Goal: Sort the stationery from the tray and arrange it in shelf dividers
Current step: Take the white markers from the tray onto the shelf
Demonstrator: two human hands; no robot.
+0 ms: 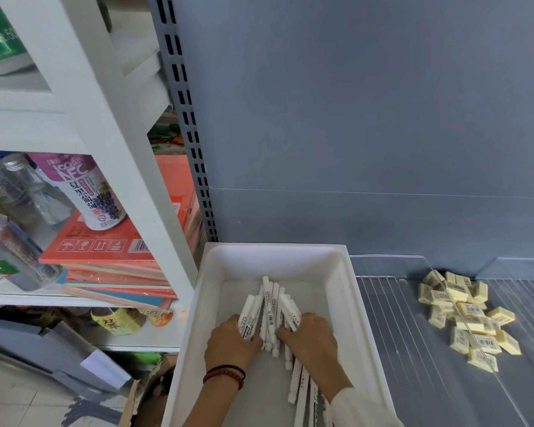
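A white tray (346, 291) sits on the grey shelf, holding several white pens (272, 306) in a loose bundle. My left hand (230, 343) curls round the bundle's left side. On the right side my right hand (313, 340) curls round it too, so the pens are gathered between both hands. More white pens (302, 386) lie loose in the tray under my right forearm. To the right, a heap of several yellow erasers (466, 315) lies on the wire shelf beside a clear shelf divider (463, 322).
A clear divider (389, 266) stands upright just right of the tray, with bare wire shelf (398, 318) between it and the erasers. The grey back panel (367, 118) rises behind. To the left a white rack (127, 167) holds bottles and stacked coloured notebooks (111, 269).
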